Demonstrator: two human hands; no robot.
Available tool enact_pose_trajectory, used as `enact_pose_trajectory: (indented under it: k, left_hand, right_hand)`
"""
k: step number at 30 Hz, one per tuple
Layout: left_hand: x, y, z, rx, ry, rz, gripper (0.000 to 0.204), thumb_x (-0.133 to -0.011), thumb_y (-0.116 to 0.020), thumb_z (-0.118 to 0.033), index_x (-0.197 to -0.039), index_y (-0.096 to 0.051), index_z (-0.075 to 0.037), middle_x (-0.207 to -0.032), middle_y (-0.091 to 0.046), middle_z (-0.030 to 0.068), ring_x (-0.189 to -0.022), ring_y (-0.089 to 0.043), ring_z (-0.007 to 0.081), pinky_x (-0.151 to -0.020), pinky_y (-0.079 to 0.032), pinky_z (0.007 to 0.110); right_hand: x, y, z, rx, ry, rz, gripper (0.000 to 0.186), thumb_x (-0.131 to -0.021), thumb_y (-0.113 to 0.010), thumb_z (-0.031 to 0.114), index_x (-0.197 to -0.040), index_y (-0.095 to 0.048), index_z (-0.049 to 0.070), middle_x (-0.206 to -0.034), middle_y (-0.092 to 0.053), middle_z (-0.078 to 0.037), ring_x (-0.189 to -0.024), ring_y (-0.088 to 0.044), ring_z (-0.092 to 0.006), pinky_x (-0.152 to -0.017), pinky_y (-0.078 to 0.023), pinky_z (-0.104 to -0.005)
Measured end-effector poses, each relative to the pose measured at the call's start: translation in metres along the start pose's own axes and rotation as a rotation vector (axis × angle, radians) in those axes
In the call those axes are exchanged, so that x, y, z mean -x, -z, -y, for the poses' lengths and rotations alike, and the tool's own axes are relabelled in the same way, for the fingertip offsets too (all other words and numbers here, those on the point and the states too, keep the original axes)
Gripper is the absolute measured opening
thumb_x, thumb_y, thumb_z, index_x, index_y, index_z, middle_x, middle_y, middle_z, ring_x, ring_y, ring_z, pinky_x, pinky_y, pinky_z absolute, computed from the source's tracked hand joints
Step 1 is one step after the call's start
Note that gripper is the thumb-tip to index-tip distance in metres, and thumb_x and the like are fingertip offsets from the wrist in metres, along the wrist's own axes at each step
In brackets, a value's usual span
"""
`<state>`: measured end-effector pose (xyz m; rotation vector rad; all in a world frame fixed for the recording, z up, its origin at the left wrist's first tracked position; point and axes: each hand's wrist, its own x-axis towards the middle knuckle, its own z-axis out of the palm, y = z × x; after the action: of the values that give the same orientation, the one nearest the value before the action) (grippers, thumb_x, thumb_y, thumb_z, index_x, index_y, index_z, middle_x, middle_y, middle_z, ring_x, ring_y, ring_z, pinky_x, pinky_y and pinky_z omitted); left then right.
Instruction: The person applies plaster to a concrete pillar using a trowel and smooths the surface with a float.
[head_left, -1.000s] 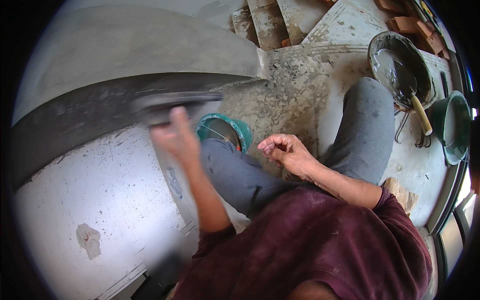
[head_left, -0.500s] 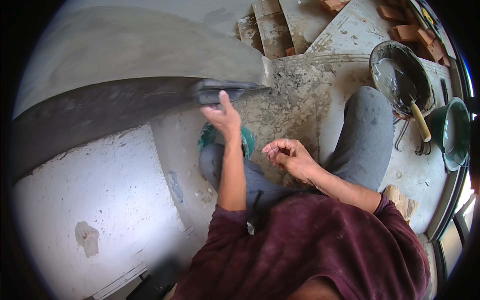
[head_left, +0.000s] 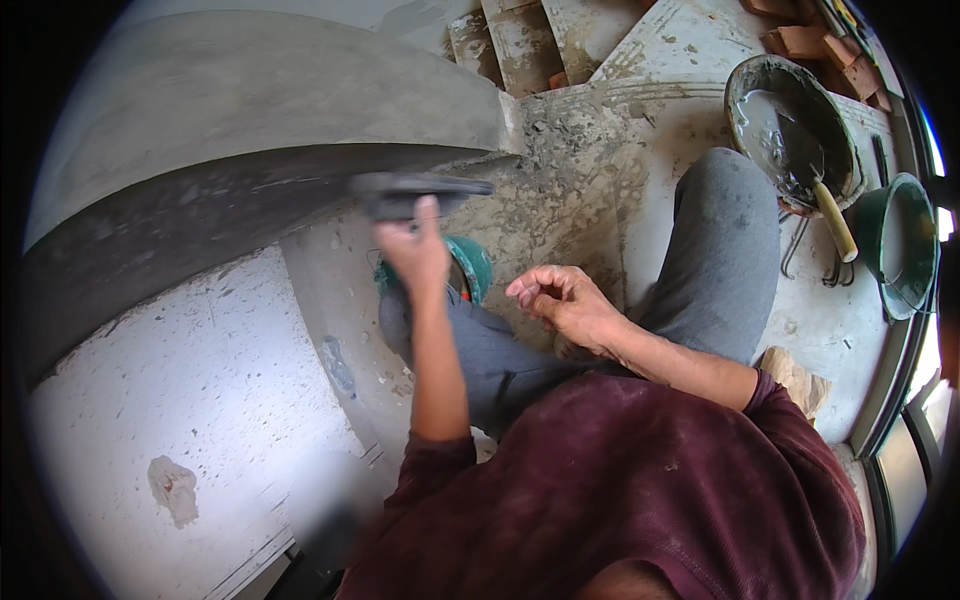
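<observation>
Dark float [head_left: 420,187] sits in the left grip [head_left: 408,248], which is wrapped round its back, thumb up; blurred. Probably light, stiff, slick if wet; hold mid-back, clear of the edges. Dark wall band [head_left: 230,205] left of that grip, contact unclear. Green bucket [head_left: 478,268] just right. Right grip [head_left: 555,298] half-curled, apparently empty.

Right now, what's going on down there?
A person in a maroon top and grey trousers grips a flat, dark trowel-like tool in the left hand, blurred, near a curved dark-grey band; whether they touch is unclear. The right hand is loosely curled, with nothing visible in it. To the right, a round, dark tub holds wet grey mix and a tool with a pale wooden handle. A green plastic bucket, partly hidden, stands by the left trouser leg.
</observation>
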<state>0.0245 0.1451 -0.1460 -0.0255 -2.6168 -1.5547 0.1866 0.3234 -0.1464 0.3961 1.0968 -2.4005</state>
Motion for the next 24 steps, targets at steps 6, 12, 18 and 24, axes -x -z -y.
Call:
enact_pose_trajectory:
  k: [6,12,18,24]
  left_hand:
    - [-0.006,-0.08,0.07,-0.007,-0.035,-0.136,0.053,-0.088,-0.066,-0.003,-0.131,-0.036,0.005,-0.122,-0.056,0.0176,-0.111,-0.059,0.0253,-0.092,-0.052,0.036]
    - [-0.023,-0.036,-0.006,0.21,-0.058,-0.19,0.047,-0.088,-0.068,-0.006,-0.124,-0.041,0.004,-0.12,-0.056,0.0212,-0.098,-0.065,0.0267,-0.073,-0.063,0.038]
    - [-0.02,0.131,-0.222,0.22,-0.394,-0.435,0.042,-0.098,-0.058,-0.02,-0.118,-0.05,0.017,-0.111,-0.061,0.0281,-0.116,-0.058,0.0366,-0.097,-0.054,0.045]
    - [0.058,0.078,-0.122,0.878,0.124,-0.163,0.032,-0.1,-0.052,-0.021,-0.129,-0.051,-0.008,-0.124,-0.06,0.0149,-0.12,-0.057,0.0278,-0.112,-0.035,0.059]
  right_hand:
    - [0.006,0.005,0.001,0.046,-0.028,-0.039,0.021,-0.089,-0.056,0.001,-0.106,-0.068,0.002,-0.087,-0.06,0.001,-0.081,-0.053,-0.0064,-0.075,-0.046,-0.0229]
    - [0.002,0.002,0.003,-0.003,0.018,0.022,0.022,-0.09,-0.054,-0.002,-0.107,-0.067,0.002,-0.088,-0.06,0.001,-0.082,-0.053,-0.0063,-0.076,-0.046,-0.0233]
    - [-0.003,-0.003,-0.009,0.056,-0.087,0.084,0.018,-0.094,-0.055,0.002,-0.108,-0.067,0.003,-0.088,-0.061,-0.001,-0.082,-0.055,-0.0089,-0.077,-0.046,-0.0234]
    - [-0.008,-0.023,-0.003,0.264,0.166,0.089,0.05,-0.094,-0.064,0.033,-0.136,-0.053,0.006,-0.117,-0.057,-0.008,-0.106,-0.052,-0.0161,-0.093,-0.043,-0.0339]
